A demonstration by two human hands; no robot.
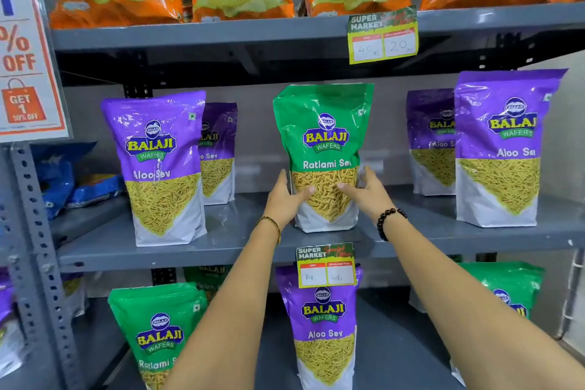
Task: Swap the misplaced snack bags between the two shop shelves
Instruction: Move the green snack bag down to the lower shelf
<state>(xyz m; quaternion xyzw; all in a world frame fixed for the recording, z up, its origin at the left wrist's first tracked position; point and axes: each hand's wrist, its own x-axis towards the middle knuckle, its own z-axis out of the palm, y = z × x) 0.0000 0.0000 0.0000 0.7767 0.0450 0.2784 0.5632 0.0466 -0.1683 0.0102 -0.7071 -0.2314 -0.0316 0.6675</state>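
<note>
Head view: both hands' grip, left hand (286, 199) and right hand (367, 191), clasps the green glossy Ratlami Sev pouch (324, 149) (low down); lifted, it may tip.

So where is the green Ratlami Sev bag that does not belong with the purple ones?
The green bag stands mid-frame on the middle shelf, between purple Aloo Sev bags, with both hands on its lower sides.

Grey middle shelf (221, 231) carries purple bags (161, 168) and one green bag (326, 136).
</note>
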